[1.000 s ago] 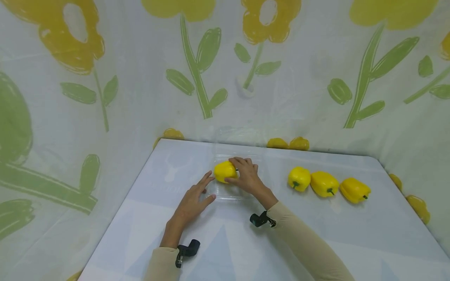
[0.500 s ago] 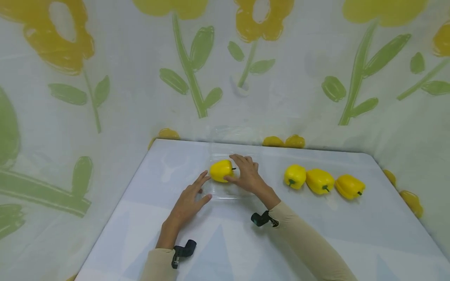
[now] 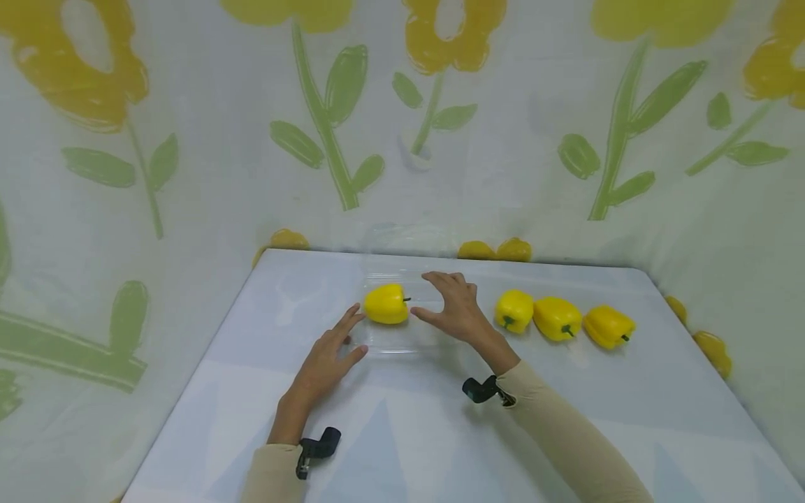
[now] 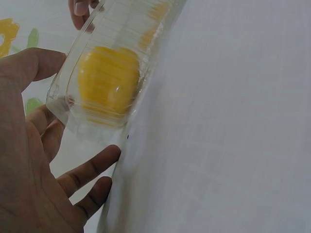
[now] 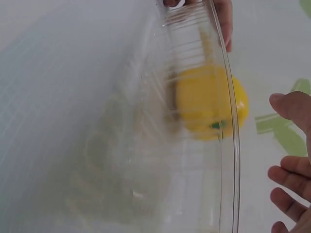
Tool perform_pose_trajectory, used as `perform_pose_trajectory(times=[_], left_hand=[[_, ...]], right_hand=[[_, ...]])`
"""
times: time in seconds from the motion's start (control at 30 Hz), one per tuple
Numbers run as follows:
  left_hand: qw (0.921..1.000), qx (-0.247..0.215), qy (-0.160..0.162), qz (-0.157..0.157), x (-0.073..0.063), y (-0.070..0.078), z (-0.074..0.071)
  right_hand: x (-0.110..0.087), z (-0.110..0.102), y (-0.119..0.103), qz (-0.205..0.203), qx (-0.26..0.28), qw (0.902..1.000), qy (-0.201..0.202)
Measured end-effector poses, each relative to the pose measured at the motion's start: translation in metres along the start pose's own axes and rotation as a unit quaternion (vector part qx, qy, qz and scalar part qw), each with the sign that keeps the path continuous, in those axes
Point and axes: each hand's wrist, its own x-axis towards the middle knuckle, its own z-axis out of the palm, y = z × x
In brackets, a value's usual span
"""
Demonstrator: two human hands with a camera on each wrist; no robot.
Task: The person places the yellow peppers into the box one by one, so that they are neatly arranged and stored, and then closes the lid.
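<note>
Yellow bell pepper (image 3: 384,304) lies on its side in the left part of a clear plastic container (image 3: 402,342), stem pointing toward my right hand (image 3: 458,311). Right fingers spread, thumb well off the forefinger, tips near the stem end with a visible gap to the pepper, hand over the container's right part. My left hand (image 3: 327,363) is at the container's left side, fingers spread and loosely extended; thumb tip at the rim in the left wrist view, can't tell how firmly it presses. Clear lid (image 3: 409,239) raised at the far side, in front of the flower-print cloth (image 3: 503,175). Three more yellow peppers in a row on the pale table (image 3: 440,454), well right of the container: left one (image 3: 514,311), middle one (image 3: 557,318) touching or nearly so, right one (image 3: 608,326) just beside that. Beige sleeves (image 3: 569,433), black camera (image 3: 319,445) on my left wrist, matching one on my right
</note>
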Motion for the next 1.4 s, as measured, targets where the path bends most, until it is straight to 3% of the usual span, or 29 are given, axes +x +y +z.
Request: perform_pose_trajectory(times=[0.27,0.67,1.03,1.27,1.4], left_hand=[[1.0,0.009,0.002,0.003,-0.001,-0.007,0.0],[1.0,-0.007,0.004,-0.003,-0.008,-0.004,-0.007],[0.9999,-0.01,0.002,0.007,0.001,-0.013,-0.008],[0.9996,-0.016,-0.008,-0.02,0.0,-0.018,-0.013],[0.9996,-0.017,-0.007,-0.019,0.0,-0.019,-0.017]], right_hand=[[-0.011,-0.008,0.011,0.014,-0.003,0.9998,0.012],[-0.024,-0.022,0.023,0.026,-0.006,0.9995,0.016],[-0.027,-0.038,0.031,0.035,-0.012,0.9987,0.036],[-0.031,-0.044,0.037,0.032,-0.015,0.9981,0.05],[-0.036,-0.047,0.04,0.029,-0.01,0.9977,0.061]])
